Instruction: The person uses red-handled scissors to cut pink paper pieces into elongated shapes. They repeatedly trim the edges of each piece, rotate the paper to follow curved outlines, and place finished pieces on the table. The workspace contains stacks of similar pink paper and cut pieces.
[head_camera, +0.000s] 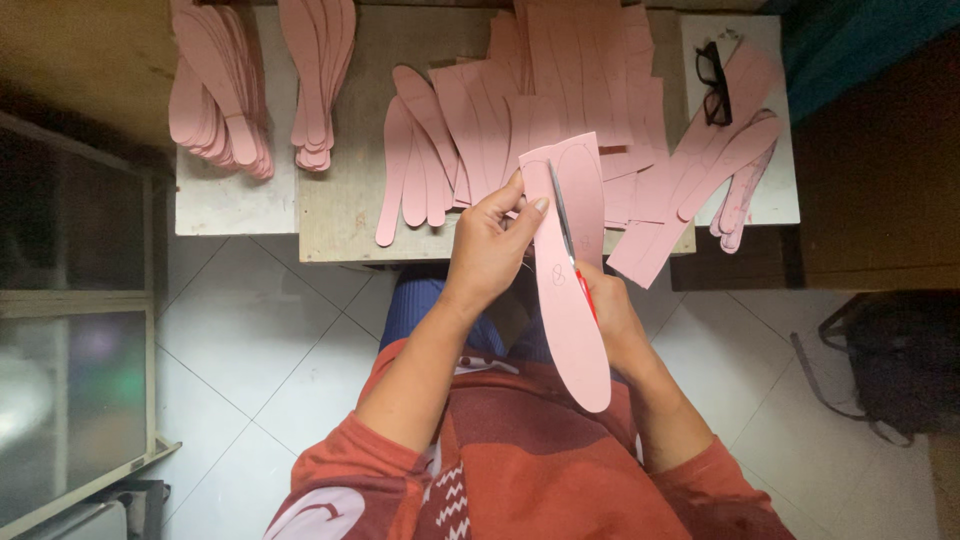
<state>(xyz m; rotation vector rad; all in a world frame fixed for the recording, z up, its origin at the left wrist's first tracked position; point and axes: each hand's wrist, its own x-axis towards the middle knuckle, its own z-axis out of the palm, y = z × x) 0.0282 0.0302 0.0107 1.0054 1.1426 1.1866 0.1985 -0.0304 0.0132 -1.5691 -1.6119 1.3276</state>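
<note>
Two hands trim one thin pink sheet.
Left hand (487, 245) pinches the sheet (570, 300), light and floppy, beside the cut; right hand (608, 312) grips scissors (566, 235).

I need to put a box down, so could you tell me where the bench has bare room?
Bare wood lies between the two left insole stacks and the fanned pink pieces. The middle and right, around the glasses, are crowded with pink sheets.

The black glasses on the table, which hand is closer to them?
Right. The right hand, working the scissors, sits below the glasses, toward their left. The left hand, pinching the pink sheet, is farther left.
</note>
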